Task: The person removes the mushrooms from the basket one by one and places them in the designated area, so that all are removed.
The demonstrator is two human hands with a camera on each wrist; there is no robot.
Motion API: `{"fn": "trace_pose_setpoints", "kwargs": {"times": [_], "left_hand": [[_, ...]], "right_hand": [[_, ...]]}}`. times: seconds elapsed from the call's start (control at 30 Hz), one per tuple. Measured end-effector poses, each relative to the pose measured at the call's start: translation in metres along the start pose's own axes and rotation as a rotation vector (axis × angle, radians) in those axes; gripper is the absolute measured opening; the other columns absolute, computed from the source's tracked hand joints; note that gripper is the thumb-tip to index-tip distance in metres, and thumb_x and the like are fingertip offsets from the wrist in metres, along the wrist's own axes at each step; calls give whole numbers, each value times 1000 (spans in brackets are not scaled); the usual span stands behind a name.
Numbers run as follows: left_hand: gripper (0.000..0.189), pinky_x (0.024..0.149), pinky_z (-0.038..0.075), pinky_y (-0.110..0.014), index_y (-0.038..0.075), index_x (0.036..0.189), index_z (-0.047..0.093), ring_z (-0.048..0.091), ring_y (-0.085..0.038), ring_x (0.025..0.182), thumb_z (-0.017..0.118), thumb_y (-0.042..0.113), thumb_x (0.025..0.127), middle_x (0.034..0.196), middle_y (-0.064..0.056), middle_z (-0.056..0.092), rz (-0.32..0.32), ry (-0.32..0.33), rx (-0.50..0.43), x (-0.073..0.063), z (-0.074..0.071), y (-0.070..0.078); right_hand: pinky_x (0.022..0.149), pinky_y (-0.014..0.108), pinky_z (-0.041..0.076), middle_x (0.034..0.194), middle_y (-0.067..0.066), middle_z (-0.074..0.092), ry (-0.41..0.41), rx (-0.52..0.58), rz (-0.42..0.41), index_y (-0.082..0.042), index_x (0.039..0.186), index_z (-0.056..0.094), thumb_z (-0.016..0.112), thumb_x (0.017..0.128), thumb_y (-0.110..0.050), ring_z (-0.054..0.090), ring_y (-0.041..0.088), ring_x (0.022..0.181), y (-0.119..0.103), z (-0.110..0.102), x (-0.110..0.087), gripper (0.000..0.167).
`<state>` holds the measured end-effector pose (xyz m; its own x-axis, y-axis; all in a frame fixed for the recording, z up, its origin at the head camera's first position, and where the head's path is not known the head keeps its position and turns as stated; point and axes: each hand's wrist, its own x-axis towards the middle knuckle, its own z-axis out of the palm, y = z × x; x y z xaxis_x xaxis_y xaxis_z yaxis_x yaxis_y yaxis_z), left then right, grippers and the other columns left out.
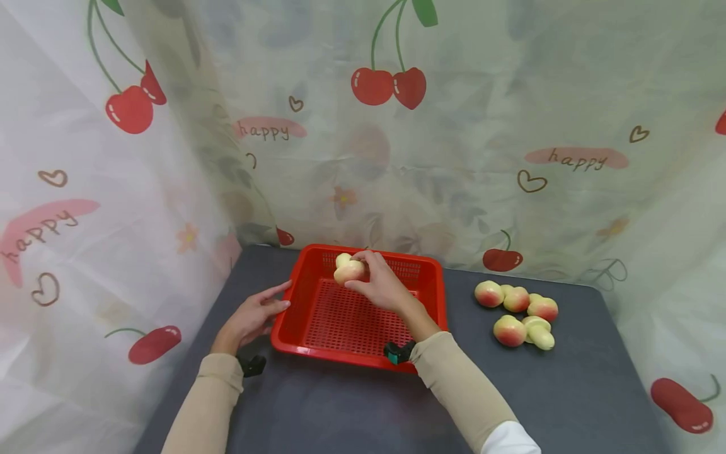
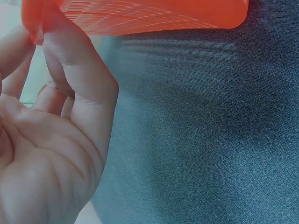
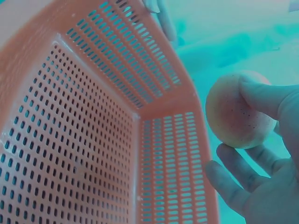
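Observation:
A red plastic basket (image 1: 363, 360) with slotted walls and a perforated base sits on the dark table. My left hand (image 1: 253, 320) pinches its left rim between thumb and fingers; the left wrist view shows the thumb against the rim (image 2: 33, 23). Over the basket's far part, my right hand (image 1: 379, 282) grips a peach (image 1: 348, 272), pale yellow with a pink-red blush. A second pale rounded shape (image 1: 343, 259) shows just behind it in the head view. In the right wrist view, the thumb lies across the peach (image 3: 229, 116), with fingers beneath it.
Several more peaches (image 1: 510, 331) lie grouped on the table (image 1: 573, 384) right of the basket, some with pale yellow sides up. Cherry-print curtains (image 1: 442, 189) hang close behind the table and along both sides.

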<state>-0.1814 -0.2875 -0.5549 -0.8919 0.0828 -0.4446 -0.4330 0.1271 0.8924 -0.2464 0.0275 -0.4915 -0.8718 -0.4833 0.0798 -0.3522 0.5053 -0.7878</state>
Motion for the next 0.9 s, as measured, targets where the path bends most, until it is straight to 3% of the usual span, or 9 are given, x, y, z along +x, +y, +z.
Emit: {"fn": "trace_pose_setpoints", "kwargs": {"times": [0.23,0.5,0.9], "left_hand": [[65,88,63,-48,40,154,44,72,-26,108,71,33,95,139,-16,63,6,1,-2,0,1,-1],[63,87,63,-48,39,153,45,72,-25,107,71,32,96,137,-16,64,7,8,-12,-1,0,-2],[64,88,63,-48,39,152,47,72,-25,108,73,33,94,139,-15,63,-10,19,-21,1,2,0]], "right_hand": [[103,45,53,136,10,47,23,91,40,-12,140,47,74,95,-27,56,28,121,2,-18,-16,55],[91,35,56,140,13,47,75,224,42,-9,139,46,76,94,-19,63,32,121,10,-37,-34,55],[85,31,53,141,14,48,174,154,92,-11,144,44,75,95,-24,60,32,113,29,-64,-64,59]]}}
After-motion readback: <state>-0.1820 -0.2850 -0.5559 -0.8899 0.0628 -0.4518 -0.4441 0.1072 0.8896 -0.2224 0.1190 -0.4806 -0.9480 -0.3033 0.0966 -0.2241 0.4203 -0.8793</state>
